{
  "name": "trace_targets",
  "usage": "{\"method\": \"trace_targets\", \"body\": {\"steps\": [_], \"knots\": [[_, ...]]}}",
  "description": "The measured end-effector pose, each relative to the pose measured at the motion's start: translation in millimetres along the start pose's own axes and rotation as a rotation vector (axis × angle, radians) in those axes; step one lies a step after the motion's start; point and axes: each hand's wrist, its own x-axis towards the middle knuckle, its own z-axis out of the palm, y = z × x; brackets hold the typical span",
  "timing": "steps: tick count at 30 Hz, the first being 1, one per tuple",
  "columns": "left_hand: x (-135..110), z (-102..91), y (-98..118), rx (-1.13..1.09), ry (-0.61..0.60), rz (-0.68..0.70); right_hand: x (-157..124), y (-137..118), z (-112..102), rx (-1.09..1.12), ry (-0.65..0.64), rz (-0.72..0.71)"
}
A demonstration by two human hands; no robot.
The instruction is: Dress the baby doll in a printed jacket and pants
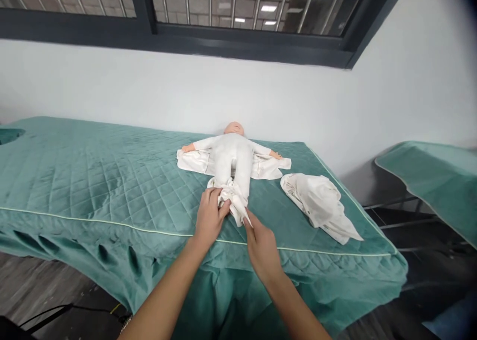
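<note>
A baby doll (231, 156) in a white suit lies on its back on the green quilted bed (93, 181), head toward the wall and arms spread. A white cloth (194, 162) is spread under it. My left hand (209, 215) is closed on the bunched white fabric at the doll's feet (233, 196). My right hand (261, 245) pinches the lower tip of that same fabric, just right of the left hand.
A crumpled white cloth (320, 203) lies on the bed to the right of the doll. A second green-covered bed (432, 181) stands at the right across a gap of dark floor. The white wall and a dark-framed window (238, 32) are behind.
</note>
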Motion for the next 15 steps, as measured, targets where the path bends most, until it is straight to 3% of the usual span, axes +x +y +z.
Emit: {"method": "trace_targets", "body": {"steps": [4, 8, 12, 15], "knots": [[1.6, -6.7, 4.2, 0.243, -0.036, -0.01, 8.5, 2.4, 3.7, -0.148, 0.073, -0.08], [-5.9, -21.4, 12.8, 0.336, -0.019, 0.025, 28.8, 5.7, -0.6, -0.252, 0.073, -0.079], [-37.7, -42.9, 31.9, 0.237, 0.011, -0.026, 19.2, -5.8, -10.5, -0.178, 0.069, -0.062], [-62.6, -68.6, 44.8, 0.087, -0.01, -0.108, 1.8, -27.9, -29.4, -0.019, -0.066, 0.046]]}}
